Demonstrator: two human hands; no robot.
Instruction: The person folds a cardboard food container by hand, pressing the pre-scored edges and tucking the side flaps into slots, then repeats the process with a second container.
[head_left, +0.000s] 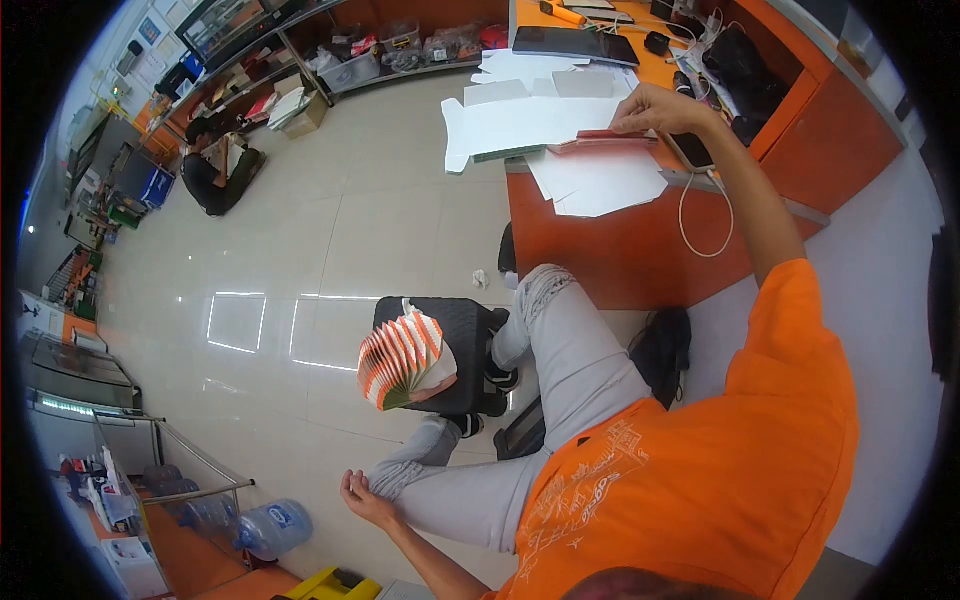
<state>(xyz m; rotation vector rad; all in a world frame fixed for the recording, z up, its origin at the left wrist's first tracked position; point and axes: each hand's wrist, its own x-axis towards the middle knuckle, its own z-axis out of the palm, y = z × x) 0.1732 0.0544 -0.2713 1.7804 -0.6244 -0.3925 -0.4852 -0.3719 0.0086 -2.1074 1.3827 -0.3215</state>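
Note:
At the desk, my right hand (650, 108) pinches the edge of a red paper strip (608, 135) lying over white sheets. Beneath and beside it spread a large white die-cut sheet (520, 122) and a pile of white papers (600, 185). Near my knee, my left hand (368, 500) rests with fingers loosely curled; nothing shows in it. In front of my legs, a pleated orange-and-white paper piece (405, 360), fanned out with a green part at its lower edge, sits on a black stool (465, 350).
A dark tablet-like device (575, 44), cables and a phone (690, 152) lie on the orange desk (600, 250). Across the tiled floor, a person (215, 170) sits by the shelves. Large water bottles (272, 528) stand at lower left. A black bag (662, 350) lies beneath the desk.

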